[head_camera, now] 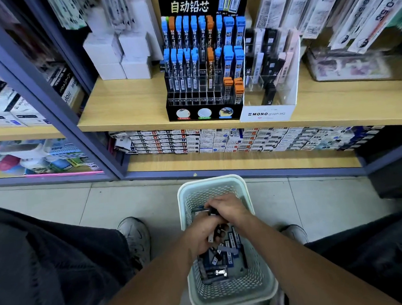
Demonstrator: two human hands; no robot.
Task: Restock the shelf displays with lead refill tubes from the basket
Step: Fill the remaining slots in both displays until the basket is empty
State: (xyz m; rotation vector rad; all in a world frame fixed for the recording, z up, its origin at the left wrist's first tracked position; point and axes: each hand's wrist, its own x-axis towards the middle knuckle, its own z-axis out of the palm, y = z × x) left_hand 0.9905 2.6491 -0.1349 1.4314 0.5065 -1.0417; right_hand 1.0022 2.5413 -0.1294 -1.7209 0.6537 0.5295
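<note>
Basket (228,290) on the tiled floor (81,205), pale green, perforated walls, standing between the person's shoes (136,239). Both hands are down inside it. Left hand (200,238) has its fingers curled round a few dark tubes (219,233), gripping them above the pile. Right hand (228,209) lies just beyond the left, fingers curled and pinching a dark tube at the far end of the basket; the two hands touch or nearly touch, cannot tell which. Loose refills (224,258) cover the basket bottom, mostly dark with blue and white labels, lying at all angles; one shiny metal piece (221,272) sits among them near the front.

Shelf (127,105) is light wood, above and beyond the basket. Black display (203,82) stands upright on it, tiered slots holding blue-capped and orange-capped tubes upright; several front slots look unfilled. Just right of it, touching or nearly so, a clear display (269,97) marked MONO graph MG holds dark and pale cases in its back rows and one dark case near the front. White boxes (120,54) are stacked left of the black display. Lower shelf carries rows of small packs (218,142), stacked flat. Packaged pens (351,9) hang at upper right. Dark trouser legs frame both bottom corners.
</note>
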